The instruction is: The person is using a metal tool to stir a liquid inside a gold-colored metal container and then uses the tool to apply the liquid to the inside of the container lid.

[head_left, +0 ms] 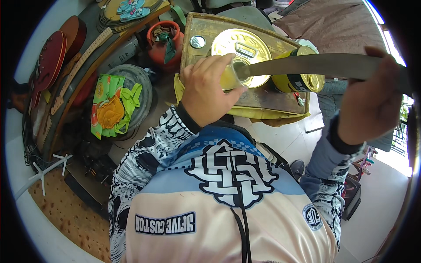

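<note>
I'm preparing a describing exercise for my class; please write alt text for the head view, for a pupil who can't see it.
A person's left hand holds a clear cup while the right hand grips a long, flat metal strip, its tip at the cup's mouth. Below is a wooden table bearing a round gold tin.

- The left forearm point(151, 151) slants forward and inward from the body's left side.
- The left wrist point(189, 119) looks nearly straight, and the back of the left hand point(208, 90) faces up.
- Its fingers point(215, 65) curve forward and to the right in a grasp, the thumb point(237, 94) apart, opposite them.
- The right forearm point(324, 162) reaches forward on the right side.
- The right hand point(368, 105) is raised, well apart from the left, its fingers bent in a grip; blur softens their outlines.
</note>
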